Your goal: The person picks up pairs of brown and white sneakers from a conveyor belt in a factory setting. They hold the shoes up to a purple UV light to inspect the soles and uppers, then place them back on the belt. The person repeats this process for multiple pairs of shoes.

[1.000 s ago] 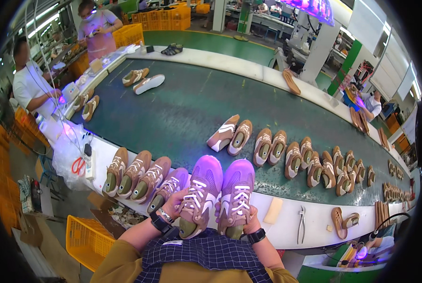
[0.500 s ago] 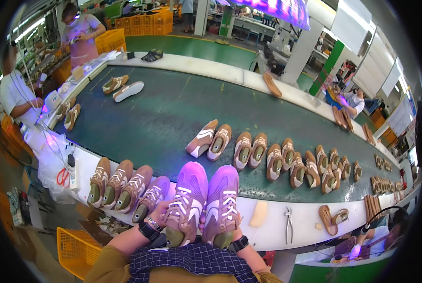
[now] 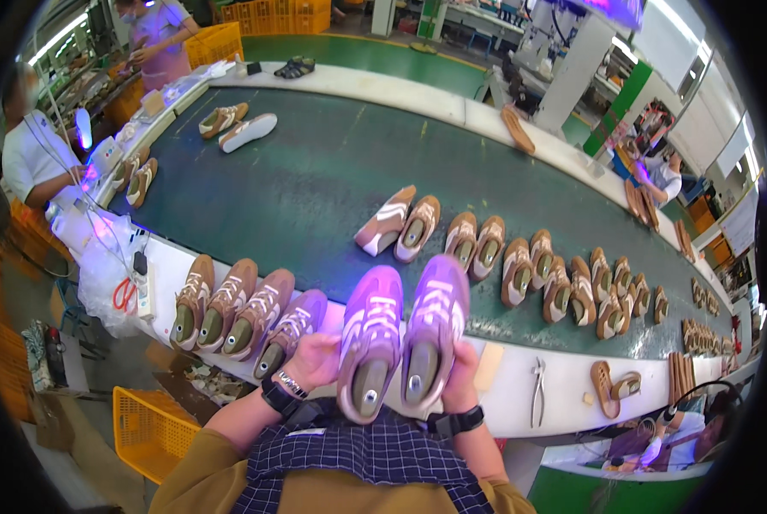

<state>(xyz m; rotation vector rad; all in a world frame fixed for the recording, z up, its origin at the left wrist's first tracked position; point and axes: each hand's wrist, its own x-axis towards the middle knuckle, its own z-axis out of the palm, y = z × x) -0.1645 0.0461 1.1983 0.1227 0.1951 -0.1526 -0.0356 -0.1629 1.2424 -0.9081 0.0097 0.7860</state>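
Observation:
A pair of brown sneakers with white laces is held up side by side, tinted purple by the light above. My left hand (image 3: 315, 360) is closed on the outer side of the left sneaker (image 3: 371, 330). Along the outer side of the right sneaker (image 3: 439, 321), my right hand (image 3: 463, 377) is closed too, its fingertips mostly hidden behind the shoe. Both toes point away from me, and the openings with olive insoles face me. Close to my left hand, several matching sneakers (image 3: 244, 301) line the white ledge (image 3: 165, 291).
A green conveyor belt (image 3: 298, 180) carries pairs of brown sneakers (image 3: 473, 244) to the right. Pliers (image 3: 538, 392), a cream block (image 3: 489, 367) and sandals (image 3: 606, 390) lie on the near ledge. Red-handled scissors (image 3: 125, 295) and a yellow crate (image 3: 148, 433) are at left. Co-workers (image 3: 41, 154) stand across.
Both sneakers have tipped so their openings and insoles now show, and they sit further right. My hands have shifted along their outer sides. The whole view has also moved slightly.

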